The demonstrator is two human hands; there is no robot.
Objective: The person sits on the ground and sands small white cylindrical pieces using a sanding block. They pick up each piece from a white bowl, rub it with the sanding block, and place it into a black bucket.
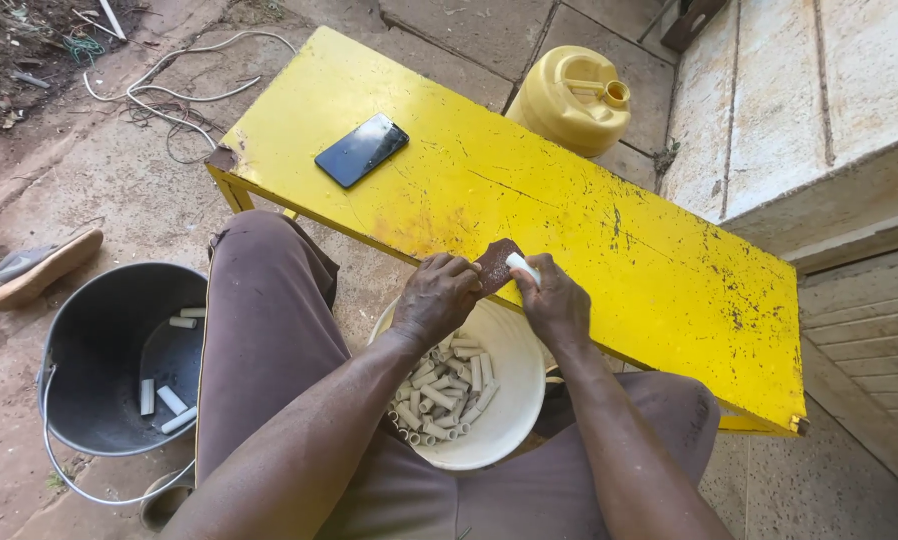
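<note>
Fingers of left hand (pixel 437 296) pinch brown sandpaper (pixel 495 265), right hand (pixel 556 305) grips white tube (pixel 522 266), above bucket rim (pixel 529 345) beside bench edge (pixel 609 350).

Outdoor yard workspace: paved ground (pixel 469 30), yellow bench (pixel 529 190), buckets (pixel 99 340), jerrycan (pixel 569 100).

Both forearms reach forward side by side, wrists bent down. The left hand (pixel 437 298) curls in a tight grip; the right hand (pixel 554 305) pinches with fingertips, knuckles raised.

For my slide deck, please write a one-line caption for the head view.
Left hand holds brown sandpaper against a short white tube in the right hand, above a white bucket.
</note>
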